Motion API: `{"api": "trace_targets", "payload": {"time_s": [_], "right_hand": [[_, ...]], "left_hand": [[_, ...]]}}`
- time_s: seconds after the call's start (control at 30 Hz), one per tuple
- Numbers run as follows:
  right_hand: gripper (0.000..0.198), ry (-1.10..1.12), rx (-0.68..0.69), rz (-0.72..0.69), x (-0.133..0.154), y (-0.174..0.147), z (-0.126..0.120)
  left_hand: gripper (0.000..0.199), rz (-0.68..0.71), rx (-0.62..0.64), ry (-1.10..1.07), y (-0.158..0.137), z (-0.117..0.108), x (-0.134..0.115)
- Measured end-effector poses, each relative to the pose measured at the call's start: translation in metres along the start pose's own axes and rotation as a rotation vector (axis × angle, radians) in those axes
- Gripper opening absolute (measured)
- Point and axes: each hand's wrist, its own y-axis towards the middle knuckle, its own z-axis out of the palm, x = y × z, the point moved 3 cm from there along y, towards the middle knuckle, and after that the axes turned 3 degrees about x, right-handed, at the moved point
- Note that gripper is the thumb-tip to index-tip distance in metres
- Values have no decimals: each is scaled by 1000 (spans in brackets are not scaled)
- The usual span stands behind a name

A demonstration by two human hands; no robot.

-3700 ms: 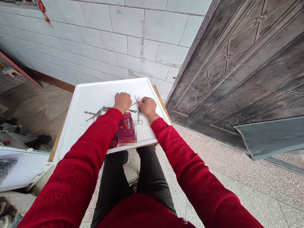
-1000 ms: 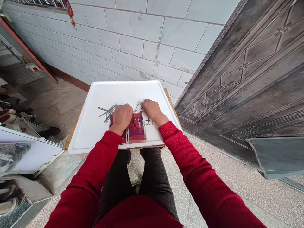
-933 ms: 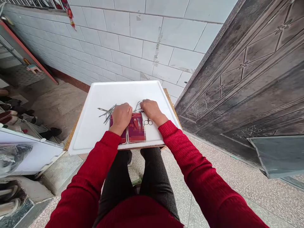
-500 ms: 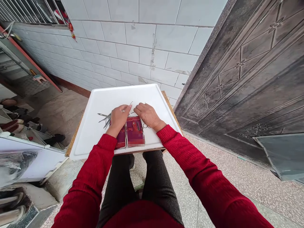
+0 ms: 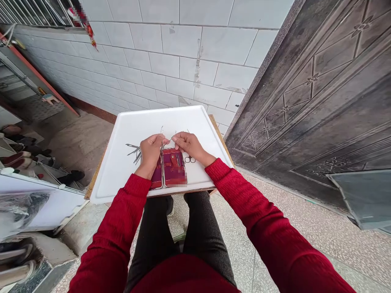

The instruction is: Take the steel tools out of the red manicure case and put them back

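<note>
My left hand (image 5: 150, 153) is closed in a pinch on a slender metal tool (image 5: 161, 130), whose thin curved tip sticks up above the fingers. Close beside it, my right hand (image 5: 191, 145) pinches thumb against fingers at a thin metal end between the two hands; whether both hold one piece I cannot tell. Just below them lies an open dark-red manicure case (image 5: 171, 162) with a purple lining, its left half partly covered by my left hand. Small scissors (image 5: 190, 159) show their finger loops under my right wrist. Several thin metal tools (image 5: 133, 149) lie fanned out left of my left hand.
A white board with a raised rim (image 5: 104, 191) rests on a wooden table (image 5: 220, 129). Beyond it stands a white tiled wall (image 5: 180, 81). To the right is a dark metal door (image 5: 305, 101); shelves with shoes (image 5: 23, 160) stand at the left.
My left hand has shifted slightly left, and the thin tip above it moved left with it. My right hand has turned a little, uncovering more of the scissors' loops.
</note>
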Motion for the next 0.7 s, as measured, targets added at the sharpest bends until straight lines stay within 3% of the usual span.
{"api": "trace_targets", "payload": {"time_s": [0.1,0.27,0.47,0.7], "right_hand": [[55,198,60,-9,2,2,5],[42,288,-68,107,-1,5,-2],[37,105,-119,235,-4,4,-9],[28,-86,-99,210,-7,5,-12]], "left_hand": [[30,27,27,72,-5,3,-2],[37,191,169,486,-15,4,-12],[30,569,355,993,-30,-6,-9],[20,638,548,1129,-38,-5,0]]}}
